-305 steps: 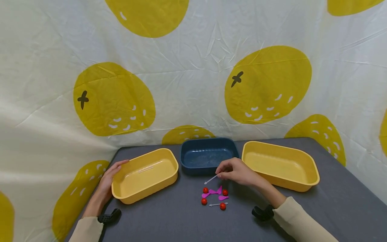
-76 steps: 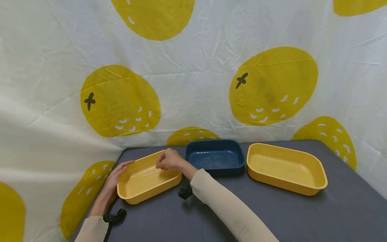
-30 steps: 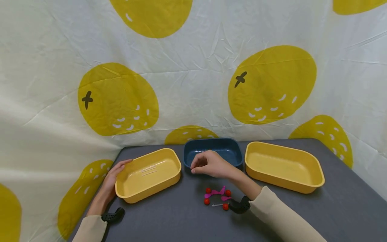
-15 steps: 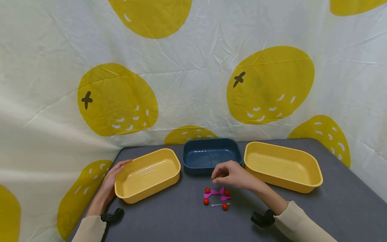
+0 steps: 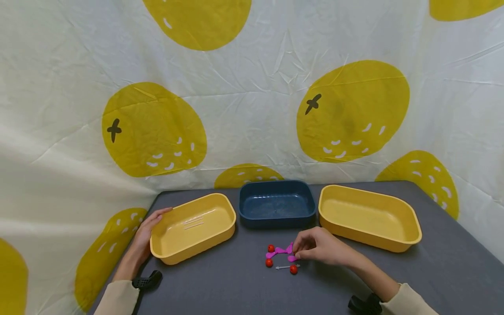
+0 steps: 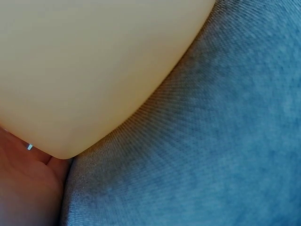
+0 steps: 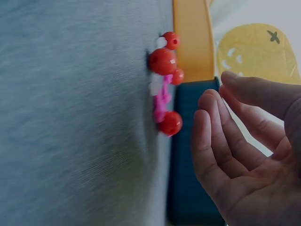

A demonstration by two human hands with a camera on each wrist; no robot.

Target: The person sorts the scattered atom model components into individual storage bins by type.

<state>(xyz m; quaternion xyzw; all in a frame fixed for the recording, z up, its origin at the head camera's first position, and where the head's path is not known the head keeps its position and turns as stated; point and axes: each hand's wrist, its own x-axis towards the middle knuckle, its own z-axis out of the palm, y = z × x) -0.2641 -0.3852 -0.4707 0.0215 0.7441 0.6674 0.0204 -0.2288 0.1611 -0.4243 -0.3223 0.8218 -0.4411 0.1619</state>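
My left hand [image 5: 146, 232] rests along the outer left side of the left yellow tray [image 5: 169, 260], fingertips at its rim; in the left wrist view the palm [image 6: 28, 183] lies by the tray wall. Several thin pale sticks [image 5: 194, 222] lie in this tray. My right hand [image 5: 320, 246], fingers loosely bent, hovers beside a small group on the table. That group has red beads [image 5: 293, 269], pink paddle-shaped pieces [image 5: 280, 250] and a pale stick with flared ends [image 5: 284, 267]. In the right wrist view the fingers stand apart from the nearest bead [image 7: 170, 123], with nothing visibly held.
A dark blue tray [image 5: 277, 222] stands at the back middle. To its right is another yellow tray [image 5: 370, 238]. The table [image 5: 236, 288] is dark grey, and a white curtain [image 5: 252, 122] with yellow fruit prints hangs behind it.
Another stick has joined those in the left tray since the oldest frame. My right hand has come back from that tray and moved down and right to the beads. The left hand stays.
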